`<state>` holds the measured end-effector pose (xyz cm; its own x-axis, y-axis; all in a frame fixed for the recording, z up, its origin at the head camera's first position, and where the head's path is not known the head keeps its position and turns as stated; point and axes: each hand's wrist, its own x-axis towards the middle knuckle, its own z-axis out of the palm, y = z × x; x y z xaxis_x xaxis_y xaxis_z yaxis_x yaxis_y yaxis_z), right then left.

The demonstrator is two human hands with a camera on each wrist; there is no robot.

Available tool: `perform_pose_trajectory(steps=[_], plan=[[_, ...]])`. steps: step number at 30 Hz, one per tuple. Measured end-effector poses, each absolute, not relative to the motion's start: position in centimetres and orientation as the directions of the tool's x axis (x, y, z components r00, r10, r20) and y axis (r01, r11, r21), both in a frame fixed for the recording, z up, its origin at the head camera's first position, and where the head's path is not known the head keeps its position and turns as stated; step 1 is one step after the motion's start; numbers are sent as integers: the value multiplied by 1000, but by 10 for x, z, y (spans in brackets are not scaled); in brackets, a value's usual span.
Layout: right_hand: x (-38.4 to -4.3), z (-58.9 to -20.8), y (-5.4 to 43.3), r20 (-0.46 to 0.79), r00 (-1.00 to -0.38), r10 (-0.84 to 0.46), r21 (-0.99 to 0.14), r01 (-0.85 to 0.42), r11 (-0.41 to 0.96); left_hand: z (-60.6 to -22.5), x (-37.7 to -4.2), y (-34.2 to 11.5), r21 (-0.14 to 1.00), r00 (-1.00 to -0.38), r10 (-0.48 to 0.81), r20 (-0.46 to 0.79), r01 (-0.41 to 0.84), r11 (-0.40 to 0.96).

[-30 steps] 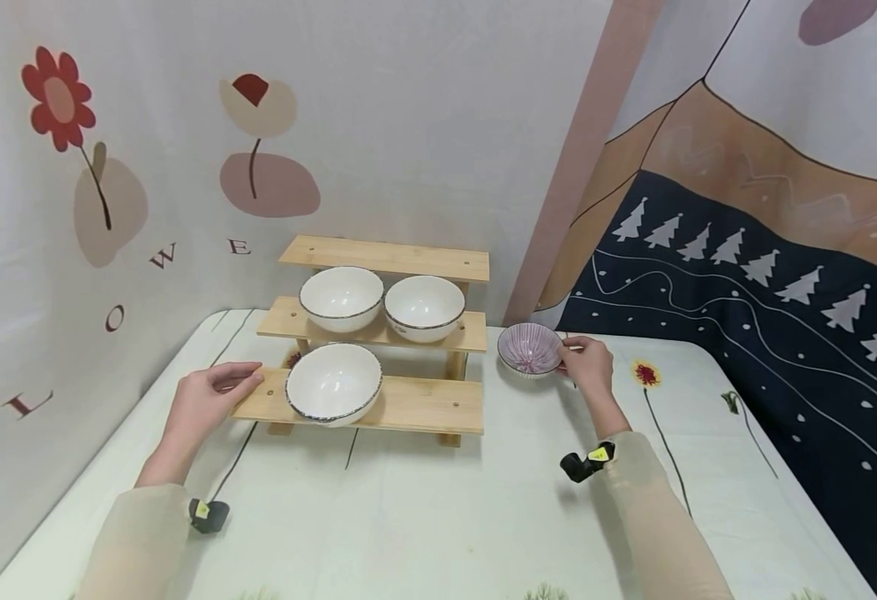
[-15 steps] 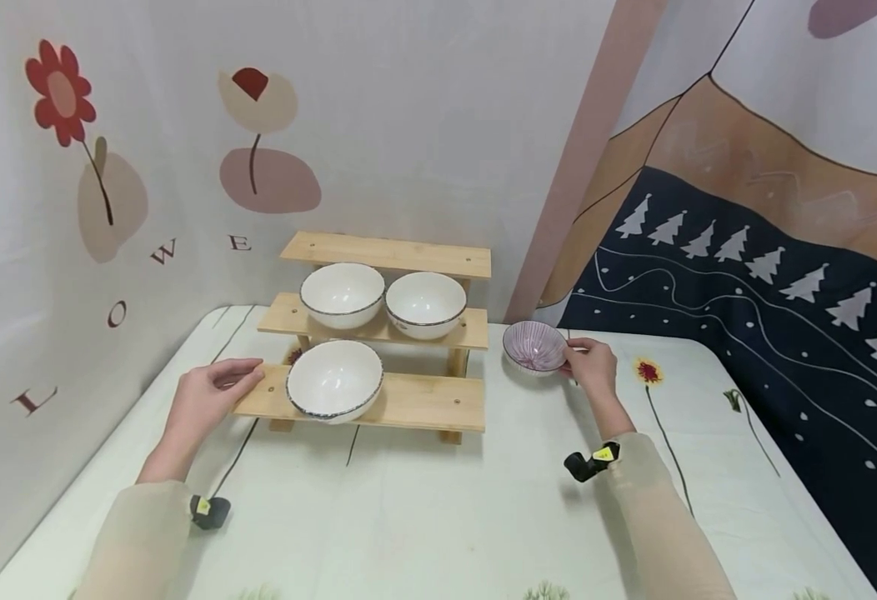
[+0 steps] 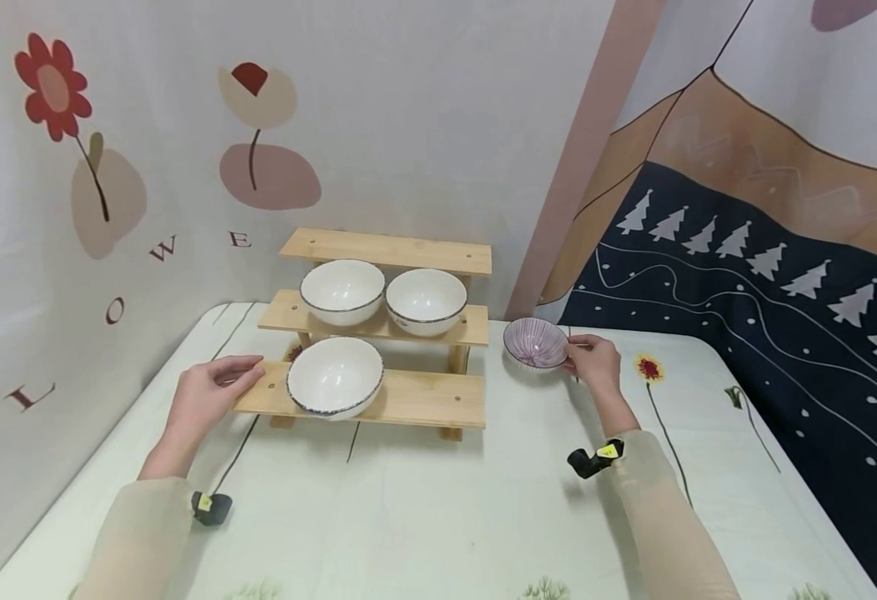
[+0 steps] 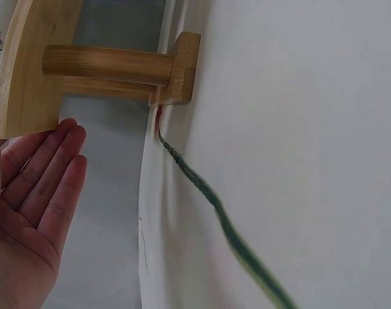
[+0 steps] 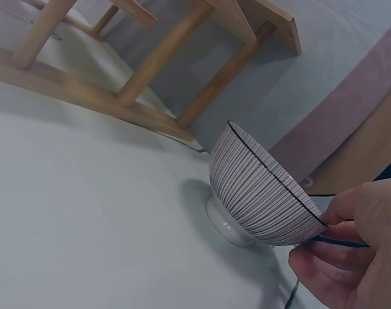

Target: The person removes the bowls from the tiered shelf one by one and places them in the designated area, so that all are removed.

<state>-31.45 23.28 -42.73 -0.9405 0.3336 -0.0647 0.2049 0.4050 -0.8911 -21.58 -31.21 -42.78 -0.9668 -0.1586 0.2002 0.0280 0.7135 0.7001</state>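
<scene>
In the head view a three-tier wooden display rack [image 3: 423, 400] carries three white bowls. One white bowl [image 3: 335, 377] sits on the lowest board; another [image 3: 343, 292] and a third [image 3: 427, 302] share the middle board. My left hand [image 3: 209, 400] holds the left end of the lowest board; its fingers [image 4: 50, 187] reach along the underside in the left wrist view, thumb hidden there. Right of the rack, my right hand [image 3: 594, 365] pinches the rim of a small purple-striped bowl [image 3: 534, 343]. The right wrist view shows this bowl upright, its foot at the tablecloth.
The rack's top board [image 3: 389, 250] bears nothing. A pale tablecloth [image 3: 423, 517] with printed flowers covers the table. Printed fabric [image 3: 423, 125] hangs close behind the rack, and a dark curtain part [image 3: 709, 283] with white trees hangs at the right.
The view has tipped slightly, so everything sits a little higher in it. The right hand and the striped bowl have shifted slightly to the right. The left hand keeps its hold on the rack.
</scene>
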Motion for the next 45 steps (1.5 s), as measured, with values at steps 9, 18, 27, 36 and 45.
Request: perform_pose_trajectory(steps=[9,18,27,36,45], plan=[[-314,-421,235,-20,-939,344,-882,179,436,-427,-215,-312,699,-965,-162,207,30,715],[-308,-411,236,18,-945,327,-877,143,459,-426,-215,-311,700,-967,-159,201,28,713],[-304,-402,234,66,-943,325,-844,121,523,-426,-214,-311,700,-966,-156,205,33,713],[-297,-398,230,70,-951,300,-840,107,533,-426,-214,-311,695,-964,-161,212,33,718],[-287,-392,223,80,-970,231,-857,51,513,-427,-214,-312,696,-961,-158,226,46,717]])
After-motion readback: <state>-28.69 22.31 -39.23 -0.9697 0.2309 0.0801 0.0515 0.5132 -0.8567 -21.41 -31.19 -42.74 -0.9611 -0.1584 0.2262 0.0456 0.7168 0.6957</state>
